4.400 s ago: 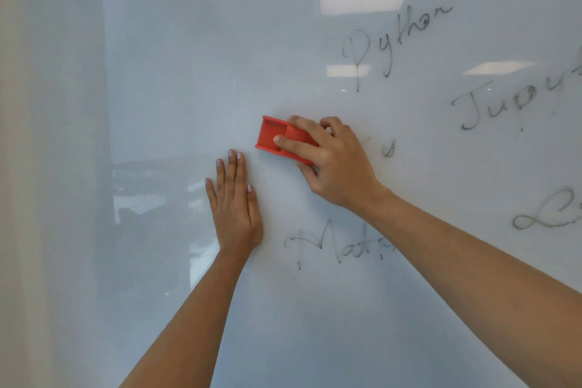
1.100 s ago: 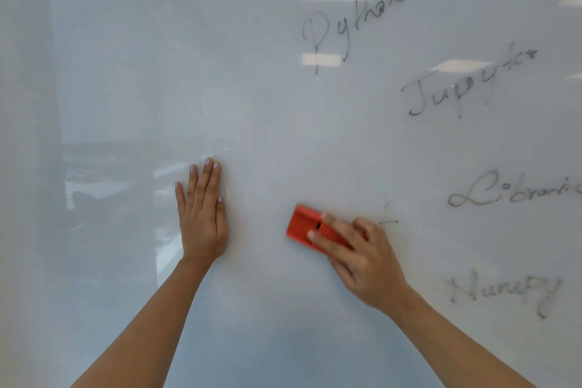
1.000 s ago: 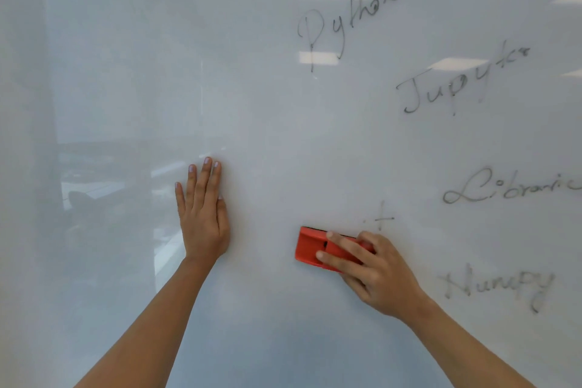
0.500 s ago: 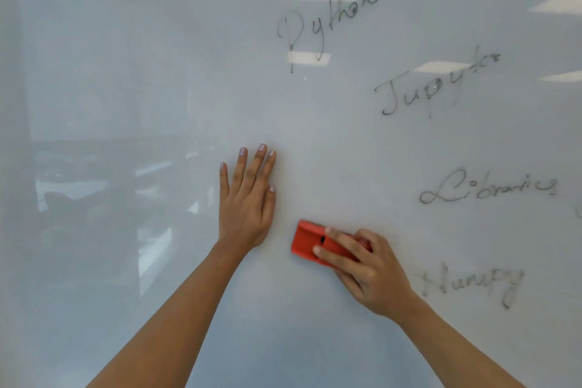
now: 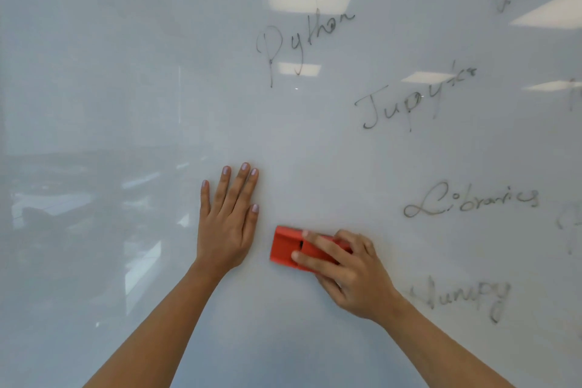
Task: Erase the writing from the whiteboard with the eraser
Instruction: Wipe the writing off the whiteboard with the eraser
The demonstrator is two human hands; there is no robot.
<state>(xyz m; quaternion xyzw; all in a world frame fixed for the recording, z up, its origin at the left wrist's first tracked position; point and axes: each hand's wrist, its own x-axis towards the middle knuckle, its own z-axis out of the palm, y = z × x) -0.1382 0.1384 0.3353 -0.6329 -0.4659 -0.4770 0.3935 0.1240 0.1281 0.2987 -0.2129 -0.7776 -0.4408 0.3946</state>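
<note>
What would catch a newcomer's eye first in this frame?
The red eraser stands out, low at centre on the whiteboard, gripped by the right hand. Just left of it, the left hand lies flat on the board. Down the right side run handwritten Python, Jupyter, Libraries, Numpy.

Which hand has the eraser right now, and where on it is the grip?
The right hand grips the red eraser by its right half, fingers across its back. The left hand holds nothing, lying flat on the whiteboard.
</note>
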